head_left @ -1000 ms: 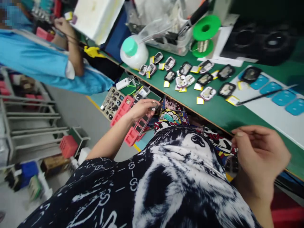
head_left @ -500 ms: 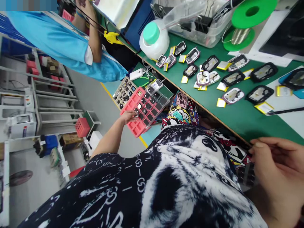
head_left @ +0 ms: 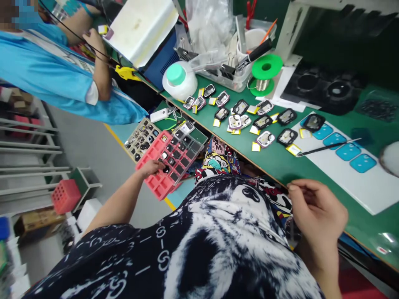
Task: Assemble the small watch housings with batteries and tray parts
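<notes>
My left hand [head_left: 152, 168] reaches out over a pink compartment tray [head_left: 156, 187] on the left, fingertips pinched at a small dark part [head_left: 166, 169] in one of its cells. The tray has small black and white device parts in several cells, and a clear panel [head_left: 195, 151] overlies its right side. Near the front edge of the green bench, my right hand [head_left: 319, 209] is curled with thumb against index finger; whatever is between them, if anything, is hidden. Small watch-like cases [head_left: 265, 139] with yellow-edged batteries lie on the bench beyond it.
A beige parts tray [head_left: 141, 139] adjoins the pink one. On the bench [head_left: 274, 166] are a white bottle with a green cap [head_left: 180, 81], a solder spool [head_left: 266, 68], a clear bin [head_left: 237, 81] and tweezers [head_left: 327, 146] on a white sheet. A co-worker's blue sleeve [head_left: 62, 79] is at left.
The view has shifted rightward, so the bench and trays appear further left. My left hand stays at the pink tray. My right hand remains curled near the bench edge.
</notes>
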`<state>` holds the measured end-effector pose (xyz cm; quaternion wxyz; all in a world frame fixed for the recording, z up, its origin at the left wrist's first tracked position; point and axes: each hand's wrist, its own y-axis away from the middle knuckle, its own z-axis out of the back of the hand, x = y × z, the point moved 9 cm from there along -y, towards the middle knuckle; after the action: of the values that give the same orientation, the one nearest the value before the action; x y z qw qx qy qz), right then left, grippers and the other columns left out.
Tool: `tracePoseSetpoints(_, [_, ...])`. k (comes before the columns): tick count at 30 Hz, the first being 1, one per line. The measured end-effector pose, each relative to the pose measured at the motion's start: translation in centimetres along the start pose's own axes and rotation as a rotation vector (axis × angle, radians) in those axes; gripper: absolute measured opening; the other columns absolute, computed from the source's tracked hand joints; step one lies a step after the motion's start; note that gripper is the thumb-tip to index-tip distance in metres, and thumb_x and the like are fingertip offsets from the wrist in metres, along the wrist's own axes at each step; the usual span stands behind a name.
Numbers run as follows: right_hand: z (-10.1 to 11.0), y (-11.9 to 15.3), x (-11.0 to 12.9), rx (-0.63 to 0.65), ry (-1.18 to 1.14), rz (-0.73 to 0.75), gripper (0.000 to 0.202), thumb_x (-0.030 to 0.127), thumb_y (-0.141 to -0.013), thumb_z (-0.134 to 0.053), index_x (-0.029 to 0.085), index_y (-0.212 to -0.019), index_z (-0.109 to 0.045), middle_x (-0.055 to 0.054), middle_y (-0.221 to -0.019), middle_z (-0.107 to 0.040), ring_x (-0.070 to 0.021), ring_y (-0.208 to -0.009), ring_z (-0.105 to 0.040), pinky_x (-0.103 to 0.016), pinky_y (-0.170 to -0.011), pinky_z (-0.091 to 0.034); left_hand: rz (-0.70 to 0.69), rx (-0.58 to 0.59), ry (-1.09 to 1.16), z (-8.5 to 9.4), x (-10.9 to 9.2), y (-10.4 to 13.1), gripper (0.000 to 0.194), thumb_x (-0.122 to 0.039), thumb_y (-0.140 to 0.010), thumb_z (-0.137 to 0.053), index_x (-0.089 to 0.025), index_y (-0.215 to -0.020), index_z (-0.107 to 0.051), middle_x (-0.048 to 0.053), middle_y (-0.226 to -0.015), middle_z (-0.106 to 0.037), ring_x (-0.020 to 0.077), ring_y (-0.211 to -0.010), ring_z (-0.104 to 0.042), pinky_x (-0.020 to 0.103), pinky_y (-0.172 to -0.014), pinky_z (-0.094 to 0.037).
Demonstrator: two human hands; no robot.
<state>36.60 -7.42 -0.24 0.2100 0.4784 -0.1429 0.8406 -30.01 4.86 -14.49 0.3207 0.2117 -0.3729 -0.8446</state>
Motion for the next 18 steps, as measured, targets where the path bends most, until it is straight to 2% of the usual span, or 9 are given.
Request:
tracePoseSetpoints(3, [-0.1,0.1,0.0,0.006,-0.013,0.019,0.01,0.036,-0.095,-0.082,0.029,-0.101,-0.081,-0.003,-0.084,-0.075,-0.0209,-0.067,-0.067,-0.04,-0.064,-0.054,-0.071,-0.058,-0.135,1.2,-3.0,0.5,0.03,-0.037,-0.096,-0.082,-0.016,-0.081,-0.068,-0.004,-0.065,-0.061,0.0115,-0.054,-0.053,0.025,-0.059,-0.044])
tracePoseSetpoints(5, [-0.1,0.0,-0.1,0.005,-0.024,0.032,0.009,0.035,-0.095,-0.082,0.028,-0.101,-0.081,-0.002,-0.083,-0.075,-0.0204,-0.066,-0.067,-0.039,-0.062,-0.054,-0.155,-0.111,-0.215,1.9,-6.0,0.8,0.033,-0.03,-0.085,-0.088,-0.018,-0.068,-0.063,-0.003,-0.057,-0.056,0.0148,-0.056,-0.054,0.027,-0.059,-0.038])
tracePoseSetpoints(7, [-0.1,0.0,-0.1,-0.001,-0.039,0.043,0.009,0.035,-0.095,-0.082,0.027,-0.1,-0.081,-0.002,-0.084,-0.075,-0.0196,-0.066,-0.067,-0.038,-0.061,-0.054,-0.273,-0.141,-0.279,2.0,-10.0,1.4,0.039,-0.029,-0.077,-0.09,-0.021,-0.058,-0.057,-0.001,-0.053,-0.05,0.0175,-0.059,-0.054,0.029,-0.06,-0.033])
tracePoseSetpoints(10, [-0.1,0.0,-0.1,-0.001,-0.042,0.05,0.012,0.038,-0.097,-0.08,0.026,-0.101,-0.081,-0.002,-0.084,-0.074,-0.0177,-0.066,-0.067,-0.034,-0.062,-0.054,-0.483,-0.076,-0.348,0.1,-16.9,3.7,0.043,-0.039,-0.077,-0.09,-0.022,-0.055,-0.058,0.002,-0.055,-0.052,0.0184,-0.06,-0.052,0.03,-0.062,-0.032])
tracePoseSetpoints(12, [-0.1,0.0,-0.3,0.002,-0.032,0.046,0.015,0.04,-0.099,-0.079,0.026,-0.102,-0.08,-0.001,-0.085,-0.074,-0.0164,-0.067,-0.067,-0.032,-0.063,-0.055,-0.619,0.013,-0.374,-1.9,-21.4,6.6,0.042,-0.048,-0.08,-0.089,-0.023,-0.058,-0.063,0.002,-0.058,-0.057,0.017,-0.059,-0.049,0.03,-0.062,-0.033])
tracePoseSetpoints(14, [-0.1,0.0,-0.5,0.007,-0.04,0.029,0.017,0.041,-0.099,-0.079,0.025,-0.103,-0.08,-0.001,-0.085,-0.074,-0.0158,-0.066,-0.067,-0.031,-0.063,-0.055,-0.786,0.036,-0.373,-3.4,-26.0,10.4,0.042,-0.056,-0.087,-0.081,-0.024,-0.064,-0.067,0.001,-0.061,-0.058,0.0156,-0.059,-0.046,0.031,-0.062,-0.035])
tracePoseSetpoints(15, [-0.1,0.1,-0.7,0.011,-0.048,0.017,0.017,0.042,-0.1,-0.079,0.025,-0.104,-0.079,-0.001,-0.084,-0.073,-0.0158,-0.066,-0.067,-0.031,-0.063,-0.055,-0.927,-0.024,-0.357,-3.6,-28.5,12.8,0.042,-0.057,-0.094,-0.074,-0.024,-0.069,-0.07,0.001,-0.063,-0.06,0.0153,-0.059,-0.046,0.032,-0.063,-0.036])
tracePoseSetpoints(16, [-0.1,0.1,-0.8,0.019,-0.056,0.006,0.018,0.042,-0.1,-0.079,0.025,-0.104,-0.079,-0.001,-0.085,-0.073,-0.0158,-0.066,-0.067,-0.031,-0.062,-0.055,-1.051,-0.135,-0.315,-3.3,-30.7,15.2,0.039,-0.055,-0.099,-0.069,-0.024,-0.075,-0.073,0.002,-0.067,-0.062,0.0154,-0.061,-0.048,0.033,-0.065,-0.038])
tracePoseSetpoints(18, [-0.1,0.1,-1.0,0.029,-0.07,-0.001,0.018,0.042,-0.1,-0.079,0.025,-0.105,-0.078,-0.001,-0.085,-0.073,-0.0158,-0.066,-0.067,-0.03,-0.061,-0.055,-1.215,-0.387,-0.202,-2.2,-33.9,19.2,0.029,-0.047,-0.102,-0.066,-0.023,-0.09,-0.077,0.004,-0.081,-0.07,0.0166,-0.071,-0.057,0.034,-0.072,-0.044])
